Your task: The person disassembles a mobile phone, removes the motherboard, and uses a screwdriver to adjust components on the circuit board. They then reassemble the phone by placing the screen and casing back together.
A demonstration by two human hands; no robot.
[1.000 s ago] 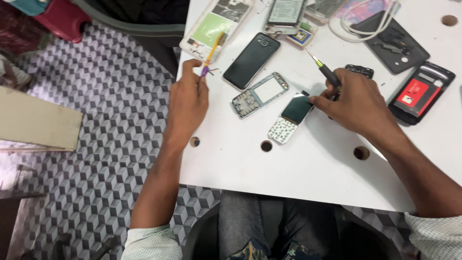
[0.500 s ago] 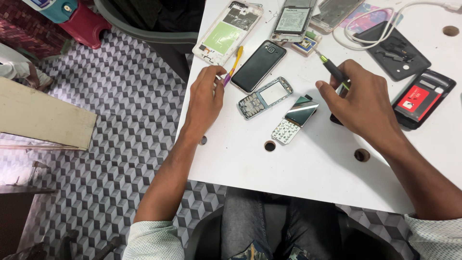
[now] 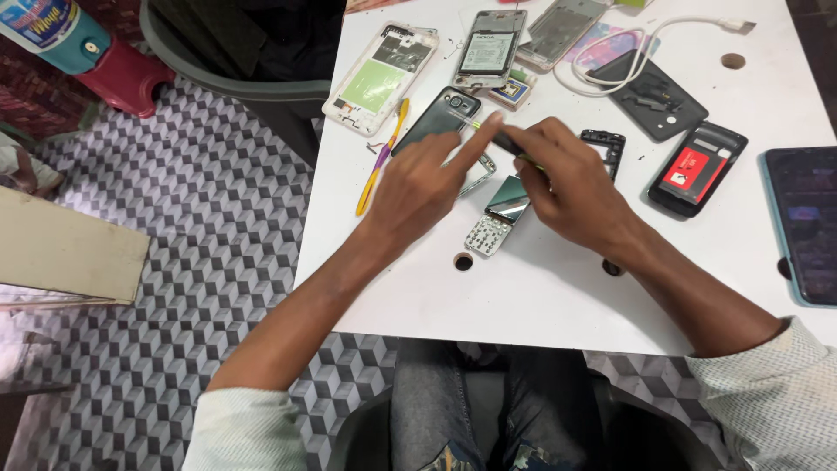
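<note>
A: What's in hand?
B: A screwdriver [image 3: 510,144], pinched shut in the right hand [image 3: 567,187], its tip toward the left hand [image 3: 427,179], whose open fingers reach over to touch it. Just below both lies a small keypad phone [image 3: 497,218]

A: How would it handle?
B: Probably light, stiff, slippery; the bare screen looks fragile, so grip its edges

A: Changed?
B: Half a second ago the hands were apart; the left has left the yellow tool [image 3: 379,161], now beside it

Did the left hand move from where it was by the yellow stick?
Yes. The left hand left the yellow stick and slid right across the white table, meeting the right hand above the small keypad phone.
</note>
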